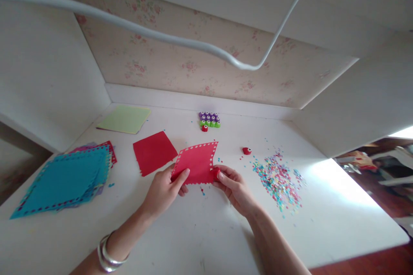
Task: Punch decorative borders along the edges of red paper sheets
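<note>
Left hand (171,182) pinches the red sheet (197,161) over the table's (180,240) middle; right hand (234,187) clasps a punch (216,173) at its right edge — best kept flat, holes evenly spaced. Confetti (280,180) lies toward the table's right edge, blue sheets (67,176) by its left — neither in the way.

Soft daylight enters from the right, throwing a broad white glare onto the right part of the tabletop (342,197) and a blown-out strip at the right edge, while the upper surfaces and the left side panel (48,68) sit in dull grey shade. A faint, soft-edged shadow lies beside the right forearm (271,232), and colours stay readable on the bright white. Wide-angle distortion stretches and tilts the panels toward the borders; the white cable (180,39) looks soft, the scattered confetti (280,180) smears slightly, and the right-hand background is blurred.
</note>
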{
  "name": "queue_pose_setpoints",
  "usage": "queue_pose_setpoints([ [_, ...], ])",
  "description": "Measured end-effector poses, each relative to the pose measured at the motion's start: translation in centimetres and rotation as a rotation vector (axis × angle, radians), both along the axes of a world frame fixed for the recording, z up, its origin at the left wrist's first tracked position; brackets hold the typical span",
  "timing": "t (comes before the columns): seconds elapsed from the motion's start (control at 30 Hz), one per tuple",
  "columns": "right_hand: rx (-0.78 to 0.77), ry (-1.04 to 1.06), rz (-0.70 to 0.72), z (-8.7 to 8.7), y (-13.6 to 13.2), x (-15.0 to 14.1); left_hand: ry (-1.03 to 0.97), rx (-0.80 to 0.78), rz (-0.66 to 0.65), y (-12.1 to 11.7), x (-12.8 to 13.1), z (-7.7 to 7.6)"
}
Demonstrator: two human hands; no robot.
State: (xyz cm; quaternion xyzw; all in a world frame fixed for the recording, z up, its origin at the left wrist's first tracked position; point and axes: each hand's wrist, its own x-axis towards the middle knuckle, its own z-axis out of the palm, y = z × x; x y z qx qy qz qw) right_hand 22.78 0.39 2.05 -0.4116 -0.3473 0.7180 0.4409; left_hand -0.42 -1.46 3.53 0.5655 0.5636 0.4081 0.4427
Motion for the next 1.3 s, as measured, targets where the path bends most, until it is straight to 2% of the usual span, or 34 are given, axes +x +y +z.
queue_pose_setpoints([
  [1.3, 0.005, 0.002, -0.015, 0.37, 0.04, 0.08, 0.019, 0.027, -0.023, -0.03, -0.17, 0.14],
])
